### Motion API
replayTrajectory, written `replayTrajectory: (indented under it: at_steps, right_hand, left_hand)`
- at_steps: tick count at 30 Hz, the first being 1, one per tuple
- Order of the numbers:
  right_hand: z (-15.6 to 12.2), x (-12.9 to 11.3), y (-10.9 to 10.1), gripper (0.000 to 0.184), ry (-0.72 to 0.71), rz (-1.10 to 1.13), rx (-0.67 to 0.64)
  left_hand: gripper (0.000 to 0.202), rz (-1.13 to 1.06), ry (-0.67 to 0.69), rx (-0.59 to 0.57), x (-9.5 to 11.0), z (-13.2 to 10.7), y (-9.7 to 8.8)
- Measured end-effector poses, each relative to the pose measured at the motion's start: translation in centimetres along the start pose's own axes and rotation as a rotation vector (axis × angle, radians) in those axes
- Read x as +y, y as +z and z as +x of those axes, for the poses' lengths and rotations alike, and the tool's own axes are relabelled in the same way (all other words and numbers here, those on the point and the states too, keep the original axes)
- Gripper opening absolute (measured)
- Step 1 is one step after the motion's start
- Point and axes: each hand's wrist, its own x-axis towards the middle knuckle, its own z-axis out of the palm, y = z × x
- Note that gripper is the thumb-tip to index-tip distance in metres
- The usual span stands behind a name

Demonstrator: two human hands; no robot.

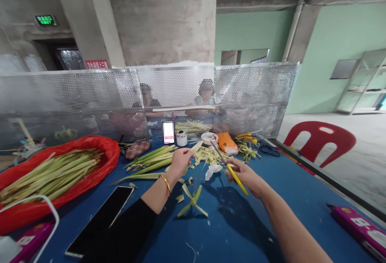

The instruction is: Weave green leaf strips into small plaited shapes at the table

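Note:
My left hand [180,161], with a gold bangle on the wrist, is closed on a pale green leaf strip [196,147] held up over the blue table [241,227]. My right hand [245,174] grips yellow-handled scissors [229,168], whose blades point up and left toward the strip. A small folded piece of leaf strips [192,202] lies on the table below my hands. Leaf trimmings [209,155] and a crumpled white scrap [212,170] lie just beyond them.
A red bag full of long leaf strips [57,170] fills the left side. A dark phone [102,218] lies near my left arm, pink boxes [358,227] at the right. A perforated metal screen [181,94] stands behind, two people beyond it. A red chair [319,140] stands at the right.

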Motion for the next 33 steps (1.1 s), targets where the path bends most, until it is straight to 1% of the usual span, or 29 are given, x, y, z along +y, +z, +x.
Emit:
replayTrajectory:
  at_steps: [4,7,11,15,22,28,31,33]
  right_hand:
    - [-0.4,-0.5,1.1,0.05,0.005,0.022,-0.07]
    - [-0.1,-0.2,1.6,0.051,0.002,-0.006,-0.097]
    - [0.5,0.2,2.2,0.053,-0.018,0.012,-0.08]
    - [0.6,0.2,2.4,0.051,-0.031,0.03,-0.054]
    - [1.0,0.2,2.7,0.044,-0.018,0.071,-0.014]
    - [1.9,1.1,2.9,0.037,-0.033,0.145,0.023]
    - [2.0,1.1,2.8,0.038,-0.043,0.212,0.069]
    - [1.7,0.7,2.9,0.04,-0.063,0.287,0.104]
  left_hand:
    - [0.02,0.012,0.009,-0.029,0.0,1.0,0.9]
    - [0.021,0.009,0.0,-0.088,0.2,1.1,1.7]
    - [0.022,0.003,-0.026,-0.189,0.4,0.6,2.5]
    - [0.021,-0.001,-0.05,-0.227,0.3,0.3,3.0]
    - [0.026,-0.021,-0.071,-0.24,0.2,0.8,3.7]
    - [0.026,-0.057,-0.121,-0.239,-0.6,1.6,4.2]
    - [0.021,-0.099,-0.12,-0.188,-0.7,2.1,4.1]
    - [0.02,-0.145,-0.084,-0.133,-0.3,2.5,3.6]
